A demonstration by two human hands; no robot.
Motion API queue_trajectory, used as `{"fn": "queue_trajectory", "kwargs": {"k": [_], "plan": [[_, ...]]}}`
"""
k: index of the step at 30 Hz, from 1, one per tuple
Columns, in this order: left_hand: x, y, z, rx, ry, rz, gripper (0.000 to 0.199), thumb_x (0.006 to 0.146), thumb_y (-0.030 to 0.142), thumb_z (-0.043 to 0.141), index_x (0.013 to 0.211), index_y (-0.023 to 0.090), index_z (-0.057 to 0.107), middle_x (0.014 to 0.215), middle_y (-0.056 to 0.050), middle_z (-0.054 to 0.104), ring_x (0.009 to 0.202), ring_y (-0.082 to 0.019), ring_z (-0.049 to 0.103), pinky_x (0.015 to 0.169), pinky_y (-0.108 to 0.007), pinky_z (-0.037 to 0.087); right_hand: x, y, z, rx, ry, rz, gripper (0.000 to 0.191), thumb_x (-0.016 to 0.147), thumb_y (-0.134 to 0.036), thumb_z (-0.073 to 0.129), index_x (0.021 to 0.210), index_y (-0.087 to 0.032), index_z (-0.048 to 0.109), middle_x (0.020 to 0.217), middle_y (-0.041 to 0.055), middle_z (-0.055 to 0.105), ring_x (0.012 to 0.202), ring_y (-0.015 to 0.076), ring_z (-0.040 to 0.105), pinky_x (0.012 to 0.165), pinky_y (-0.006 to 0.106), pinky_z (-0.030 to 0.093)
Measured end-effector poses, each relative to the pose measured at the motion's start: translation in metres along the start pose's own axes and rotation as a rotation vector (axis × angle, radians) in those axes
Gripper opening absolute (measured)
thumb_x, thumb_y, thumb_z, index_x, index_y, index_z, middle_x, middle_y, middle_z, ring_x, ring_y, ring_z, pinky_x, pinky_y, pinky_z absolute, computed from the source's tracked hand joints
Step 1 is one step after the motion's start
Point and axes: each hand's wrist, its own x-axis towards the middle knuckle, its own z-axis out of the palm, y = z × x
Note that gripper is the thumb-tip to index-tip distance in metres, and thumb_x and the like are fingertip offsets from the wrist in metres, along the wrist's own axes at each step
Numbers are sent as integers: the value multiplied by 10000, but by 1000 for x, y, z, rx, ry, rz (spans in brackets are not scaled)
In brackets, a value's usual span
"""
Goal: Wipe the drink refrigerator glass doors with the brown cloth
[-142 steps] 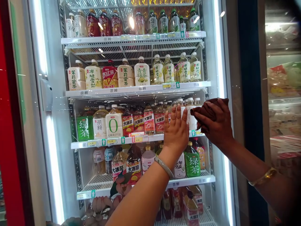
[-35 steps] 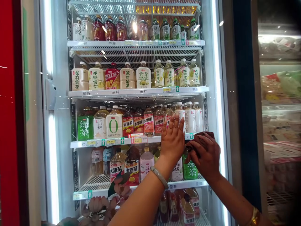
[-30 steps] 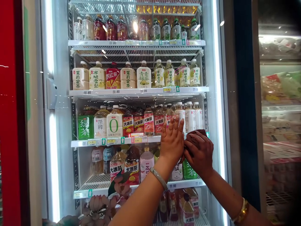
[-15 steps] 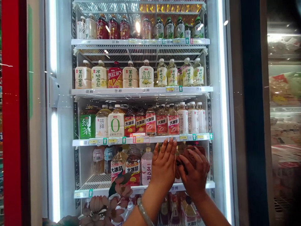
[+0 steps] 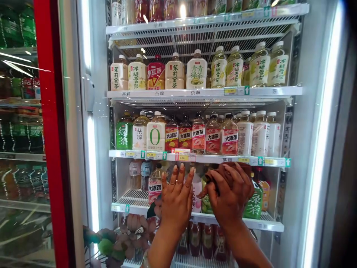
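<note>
My left hand (image 5: 176, 197) is raised with its fingers spread and its palm toward the glass front of the drinks cooler; it looks flat against the pane, though the contact itself is hidden. To its right, my right hand (image 5: 232, 195) is closed around a crumpled brown cloth (image 5: 229, 172) at the glass. A loose corner of the cloth sticks out on the left, beside the thumb. Behind the hands, several bottles are partly covered, among them a green tea bottle (image 5: 254, 201) and a pink-labelled bottle (image 5: 196, 195).
White shelves (image 5: 206, 92) of bottled drinks fill the cooler, with bright light strips (image 5: 90, 167) down both sides. Brown and green decorative flowers (image 5: 136, 230) overlap the lower left. A red upright edge (image 5: 54, 149) and another stocked cooler lie at the left.
My left hand has moved left, away from my right hand, and its fingers have spread. More of the cloth shows. The view has shifted, bringing the left-hand cooler into sight.
</note>
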Motion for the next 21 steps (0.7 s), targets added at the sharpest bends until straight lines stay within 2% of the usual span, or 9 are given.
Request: {"fn": "queue_trajectory", "kwargs": {"k": [3,5,8,11,14,17,19,21], "plan": [[-10,-8,-1,-43,9,28,619,1043,212,504,1645,278,373,1699,-66,377,1636,-212,242,1370,-450,30,-10,-23,7,58,-61,-65,363,835,-203,762,1176,-324,734,1305,70,646,1421,352,511,1211,611,358],[-15,-11,-2,-43,5,39,639,1041,183,487,1658,258,337,1677,-68,421,1629,-193,258,1371,-425,50,-26,-30,6,103,-111,-126,355,850,-241,762,1192,-327,729,1293,61,655,1415,326,517,1235,597,342],[-21,-14,-7,-24,-25,33,660,1035,159,490,1665,255,316,1664,-59,450,1623,-183,278,1372,-413,50,-57,-22,-5,147,-160,-284,303,857,-261,746,1148,-349,749,1264,30,677,1368,295,558,1239,566,381],[-26,-17,-12,-19,-64,9,658,1033,162,507,1660,254,333,1707,-50,375,1640,-208,229,1371,-426,32,-77,-5,-19,131,-163,-384,299,833,-239,778,1093,-389,770,1195,3,692,1273,279,619,1187,532,472],[-29,-20,-12,-32,-76,-1,650,1034,170,494,1661,233,336,1743,-52,292,1657,-229,161,1368,-426,20,-71,0,-21,106,-163,-257,330,811,-262,836,1112,-371,755,1172,24,682,1283,312,622,1128,557,508],[-31,-23,-8,-54,-28,-3,642,1039,204,474,1664,244,334,1741,-46,296,1659,-241,160,1368,-458,-3,-46,-15,-8,56,-108,-111,346,822,-246,826,1141,-340,734,1225,61,657,1367,370,577,1130,600,482],[-32,-24,-6,-58,4,-14,639,1043,225,465,1666,259,328,1733,-44,313,1658,-253,162,1366,-498,-23,-32,-30,5,43,-70,-81,343,830,-232,809,1150,-327,729,1244,70,648,1389,384,561,1149,610,463],[-33,-26,-5,-58,8,-21,638,1052,247,457,1673,254,307,1728,-49,321,1659,-253,156,1366,-516,-33,-27,-43,14,54,-69,-111,340,839,-249,797,1164,-320,727,1253,69,647,1394,383,554,1170,610,444]]}}
